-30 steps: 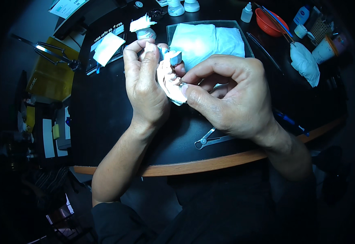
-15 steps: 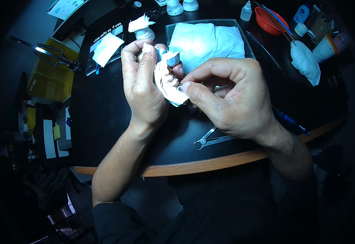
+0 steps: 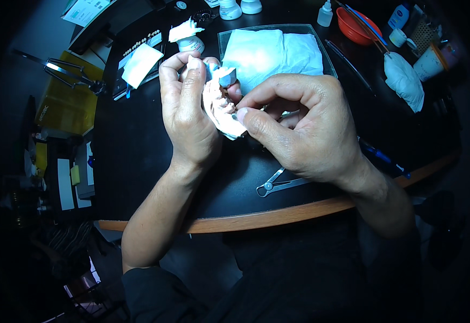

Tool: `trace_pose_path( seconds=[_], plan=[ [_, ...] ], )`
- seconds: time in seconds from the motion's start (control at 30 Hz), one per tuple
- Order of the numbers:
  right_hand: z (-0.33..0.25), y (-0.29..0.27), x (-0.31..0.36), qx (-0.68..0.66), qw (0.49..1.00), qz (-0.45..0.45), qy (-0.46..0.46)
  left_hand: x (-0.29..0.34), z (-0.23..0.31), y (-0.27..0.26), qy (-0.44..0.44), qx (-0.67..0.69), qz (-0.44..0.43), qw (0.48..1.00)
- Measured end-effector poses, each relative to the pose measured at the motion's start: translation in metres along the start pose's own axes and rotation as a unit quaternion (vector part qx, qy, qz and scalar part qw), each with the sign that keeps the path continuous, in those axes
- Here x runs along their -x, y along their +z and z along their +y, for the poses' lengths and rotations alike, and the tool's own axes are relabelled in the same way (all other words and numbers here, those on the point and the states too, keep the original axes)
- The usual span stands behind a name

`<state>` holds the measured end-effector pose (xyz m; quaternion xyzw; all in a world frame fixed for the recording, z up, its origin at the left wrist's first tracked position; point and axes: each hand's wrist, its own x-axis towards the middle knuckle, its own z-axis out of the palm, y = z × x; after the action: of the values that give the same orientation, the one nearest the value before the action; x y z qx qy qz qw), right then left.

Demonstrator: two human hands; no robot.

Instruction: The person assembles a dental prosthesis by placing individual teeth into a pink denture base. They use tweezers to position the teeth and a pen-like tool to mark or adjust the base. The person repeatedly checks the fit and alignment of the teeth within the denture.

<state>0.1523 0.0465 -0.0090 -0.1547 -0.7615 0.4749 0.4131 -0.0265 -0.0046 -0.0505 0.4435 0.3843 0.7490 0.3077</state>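
Note:
A white plaster dental model (image 3: 225, 116) with molded teeth is held up above the black table, brightly lit. My left hand (image 3: 189, 107) is closed around its left side, the thumb pointing up along it. A pale blue piece (image 3: 227, 77) shows at the model's upper end. My right hand (image 3: 305, 121) is in a pinch, thumb and forefinger tips against the teeth on the model's right side. Whatever lies between those tips is too small and covered to make out. Beneath my right hand a metal caliper (image 3: 270, 187) lies on the table, partly hidden by the hand.
White tissue sheets (image 3: 272, 54) lie on a glass plate behind my hands. A tooth shade guide (image 3: 140, 44) and a white pad (image 3: 143, 65) are at left. A red bowl (image 3: 348, 32), a dropper bottle (image 3: 325, 15) and a cloth-wrapped brush bundle (image 3: 402, 81) stand at right. A blue pen (image 3: 383, 156) lies near the wooden edge.
My right fingertips have shifted slightly left and up along the model's teeth. The small greyish bit seen at them before is now covered. My left hand holds nearly still.

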Motion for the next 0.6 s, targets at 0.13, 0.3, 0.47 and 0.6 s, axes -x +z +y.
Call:
trace_pose_path(
  seconds=[0.13,0.3,0.47,0.6],
  plan=[
    [0.0,0.0,0.001,0.001,1.0,-0.004,0.01,-0.004,0.003,0.009,-0.015,-0.062,-0.011,0.998],
    [-0.004,-0.003,0.0,0.012,1.0,-0.021,0.019,-0.004,0.004,0.01,-0.023,-0.031,-0.015,0.999],
    [0.004,-0.002,-0.001,-0.006,1.0,-0.008,-0.013,-0.004,0.011,0.017,-0.046,-0.028,-0.004,0.999],
    [0.001,-0.002,-0.003,-0.033,0.999,-0.021,0.035,-0.003,0.011,0.017,-0.029,-0.039,-0.004,0.999]
  ],
)
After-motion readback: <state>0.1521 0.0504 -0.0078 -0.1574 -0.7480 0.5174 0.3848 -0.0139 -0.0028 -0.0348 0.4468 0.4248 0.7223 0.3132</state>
